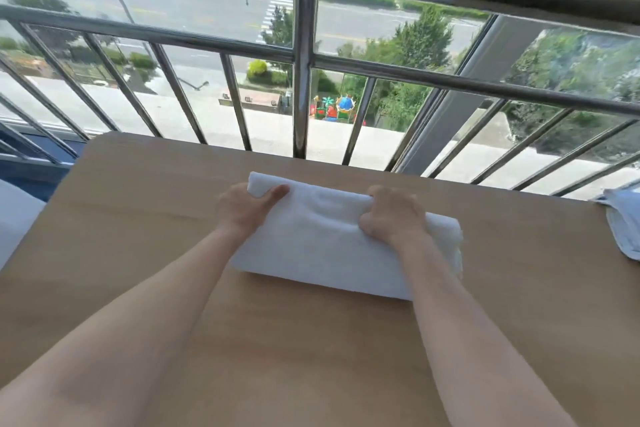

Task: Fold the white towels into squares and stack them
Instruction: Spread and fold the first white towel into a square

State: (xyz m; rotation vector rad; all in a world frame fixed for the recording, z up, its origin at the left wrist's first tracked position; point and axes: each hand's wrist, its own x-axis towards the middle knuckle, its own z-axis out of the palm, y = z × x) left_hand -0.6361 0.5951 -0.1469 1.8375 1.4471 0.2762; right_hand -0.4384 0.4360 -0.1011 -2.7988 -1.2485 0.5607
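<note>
Both forearms reach out over the wooden worktop [138, 225] to a folded white towel [329, 250] lying flat near its middle. At the towel's far edge, the left hand [247, 206] pinches the far-left corner, thumb on top. The right hand [394, 215] curls round the same edge, probably to draw it over evenly for another fold. Another pale cloth [623, 222] lies at the right edge, before the metal railing [304, 80].

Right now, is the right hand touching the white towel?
Touching. Head view: right hand grips the far edge of the white towel, fingers curled over it.
</note>
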